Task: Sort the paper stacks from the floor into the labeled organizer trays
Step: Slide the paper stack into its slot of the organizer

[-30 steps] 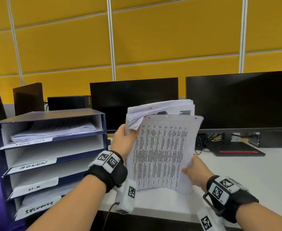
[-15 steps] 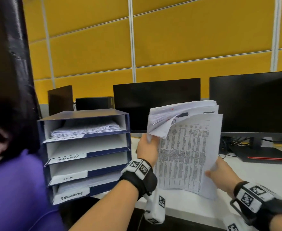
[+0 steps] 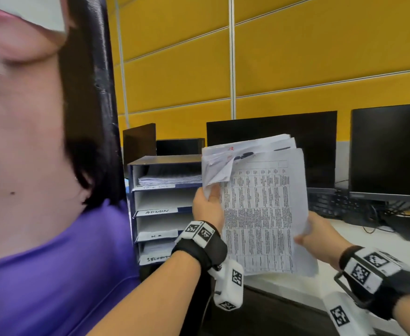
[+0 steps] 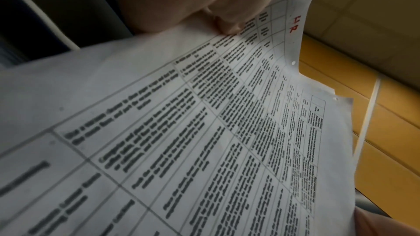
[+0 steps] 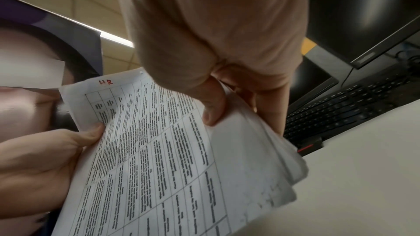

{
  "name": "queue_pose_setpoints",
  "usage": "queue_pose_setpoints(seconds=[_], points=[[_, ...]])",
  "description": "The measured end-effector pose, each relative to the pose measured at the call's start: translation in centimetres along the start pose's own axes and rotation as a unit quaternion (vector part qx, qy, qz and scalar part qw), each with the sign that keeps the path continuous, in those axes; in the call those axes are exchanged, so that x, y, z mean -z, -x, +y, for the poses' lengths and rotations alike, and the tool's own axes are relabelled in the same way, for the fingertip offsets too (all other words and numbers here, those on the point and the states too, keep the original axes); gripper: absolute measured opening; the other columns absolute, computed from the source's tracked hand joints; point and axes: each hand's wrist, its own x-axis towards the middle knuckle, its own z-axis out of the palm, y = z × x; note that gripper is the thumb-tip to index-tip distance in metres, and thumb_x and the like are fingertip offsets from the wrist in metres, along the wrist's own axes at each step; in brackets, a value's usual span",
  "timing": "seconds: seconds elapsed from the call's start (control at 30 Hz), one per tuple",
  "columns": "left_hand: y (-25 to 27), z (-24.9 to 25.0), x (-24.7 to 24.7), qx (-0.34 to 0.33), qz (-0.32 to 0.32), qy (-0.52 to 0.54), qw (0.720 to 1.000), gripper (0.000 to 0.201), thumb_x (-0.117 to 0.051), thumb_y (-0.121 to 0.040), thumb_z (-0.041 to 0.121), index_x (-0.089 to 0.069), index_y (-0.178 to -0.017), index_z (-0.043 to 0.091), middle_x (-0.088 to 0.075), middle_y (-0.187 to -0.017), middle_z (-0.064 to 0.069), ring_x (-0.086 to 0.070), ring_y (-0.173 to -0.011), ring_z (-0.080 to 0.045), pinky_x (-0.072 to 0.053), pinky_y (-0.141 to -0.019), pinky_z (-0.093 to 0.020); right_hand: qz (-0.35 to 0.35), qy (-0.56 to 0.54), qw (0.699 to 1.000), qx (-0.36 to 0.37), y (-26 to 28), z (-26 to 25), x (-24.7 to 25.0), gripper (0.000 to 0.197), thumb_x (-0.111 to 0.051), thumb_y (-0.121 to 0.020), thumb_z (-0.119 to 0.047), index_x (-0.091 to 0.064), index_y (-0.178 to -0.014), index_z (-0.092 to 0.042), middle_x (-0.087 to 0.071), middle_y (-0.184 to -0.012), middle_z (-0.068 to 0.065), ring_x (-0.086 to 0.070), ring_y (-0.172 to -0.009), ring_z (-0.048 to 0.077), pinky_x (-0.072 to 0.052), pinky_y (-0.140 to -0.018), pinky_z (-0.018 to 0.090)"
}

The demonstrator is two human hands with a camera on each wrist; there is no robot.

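I hold a paper stack [image 3: 259, 209] upright over the desk edge; its front sheet is a printed table with "HR" in red at the top [image 5: 106, 82]. My left hand [image 3: 207, 207] grips the stack's left edge, thumb on the front sheet [image 4: 227, 24]. My right hand [image 3: 318, 235] pinches the lower right edge, thumb in front [image 5: 212, 109]. Left of the stack stands the blue organizer [image 3: 136, 202] with trays labeled ADMIN [image 3: 156, 211], HR [image 3: 156, 235] and SECURITY [image 3: 154, 258]. The top tray holds papers [image 3: 170, 179].
A person in a purple top [image 3: 53, 263] fills the left of the head view, close to my left arm. Black monitors [image 3: 271, 146] and a keyboard [image 3: 325, 202] stand behind on the white desk [image 3: 393, 246]. Yellow wall panels rise behind.
The view has swung left, so the person in purple now fills the left side. Both hands still hold the stack, which stays upright in front of the organizer's right side.
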Motion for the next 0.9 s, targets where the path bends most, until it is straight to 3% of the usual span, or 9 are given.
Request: queue_pose_setpoints(seconds=[0.07, 0.2, 0.33, 0.47, 0.67, 0.83, 0.9], points=[[-0.2, -0.4, 2.5, 0.012, 0.020, -0.023, 0.999, 0.029, -0.049, -0.096, 0.042, -0.054, -0.097, 0.014, -0.057, -0.082, 0.002, -0.054, -0.073, -0.013, -0.038, -0.058, -0.024, -0.034, -0.005, 0.999, 0.010, 1.0, -1.4, -1.4, 0.038, -0.058, -0.088, -0.001, -0.048, -0.120, -0.019, -0.061, -0.114, 0.002, -0.059, -0.106, 0.023, -0.050, -0.088, 0.041], [-0.7, -2.2, 7.5, 0.057, 0.059, -0.090, 0.993, 0.040, -0.048, -0.097, 0.038, -0.059, -0.113, 0.003, -0.064, -0.106, -0.013, -0.060, -0.094, -0.029, -0.041, -0.075, -0.028, -0.118, 0.019, 0.992, 0.027, 2.6, -3.4, -4.2, 0.041, -0.059, -0.088, -0.002, -0.049, -0.125, -0.017, -0.060, -0.122, 0.004, -0.058, -0.115, 0.024, -0.051, -0.091, 0.039], [0.0, -3.9, 11.5, 0.124, 0.065, -0.162, 0.977, 0.041, -0.044, -0.099, 0.029, -0.058, -0.114, -0.007, -0.063, -0.106, -0.021, -0.060, -0.095, -0.035, -0.044, -0.077, -0.035, -0.166, 0.078, 0.982, 0.035, 3.5, -3.9, -7.2, 0.044, -0.060, -0.086, -0.002, -0.049, -0.127, -0.012, -0.058, -0.126, 0.006, -0.057, -0.114, 0.023, -0.050, -0.089, 0.031], [1.4, -4.7, 13.5, 0.182, 0.073, -0.172, 0.965, 0.043, -0.044, -0.099, 0.022, -0.042, -0.130, -0.007, -0.055, -0.124, -0.026, -0.055, -0.111, -0.040, -0.044, -0.089, -0.041, -0.195, 0.117, 0.973, 0.028, 3.9, -3.2, -9.2, 0.043, -0.059, -0.086, -0.003, -0.046, -0.127, -0.007, -0.055, -0.126, 0.007, -0.054, -0.109, 0.020, -0.046, -0.088, 0.024], [3.0, -4.9, 14.5, 0.239, 0.084, -0.184, 0.950, 0.052, -0.048, -0.098, 0.020, -0.027, -0.137, -0.007, -0.046, -0.134, -0.027, -0.048, -0.120, -0.043, -0.039, -0.097, -0.043, -0.241, 0.172, 0.955, 0.026, 4.9, -2.4, -10.5, 0.039, -0.058, -0.082, -0.008, -0.055, -0.121, -0.001, -0.063, -0.117, 0.009, -0.061, -0.107, 0.024, -0.053, -0.092, 0.033], [4.0, -4.7, 14.8, 0.248, 0.090, -0.179, 0.948, 0.052, -0.052, -0.096, 0.019, -0.022, -0.131, -0.005, -0.047, -0.128, -0.028, -0.051, -0.115, -0.041, -0.040, -0.095, -0.043, -0.245, 0.233, 0.941, 0.029, 5.9, -2.2, -10.7, 0.036, -0.058, -0.084, -0.016, -0.055, -0.116, 0.000, -0.064, -0.113, 0.010, -0.063, -0.103, 0.024, -0.052, -0.084, 0.028], [4.6, -4.5, 15.0, 0.240, 0.091, -0.187, 0.948, 0.051, -0.053, -0.095, 0.019, -0.021, -0.128, -0.003, -0.048, -0.123, -0.027, -0.052, -0.103, -0.037, -0.040, -0.090, -0.040, -0.248, 0.253, 0.935, 0.030, 6.2, -2.1, -10.5, 0.035, -0.058, -0.085, -0.017, -0.055, -0.115, 0.000, -0.064, -0.107, 0.007, -0.063, -0.096, 0.022, -0.051, -0.075, 0.026]])
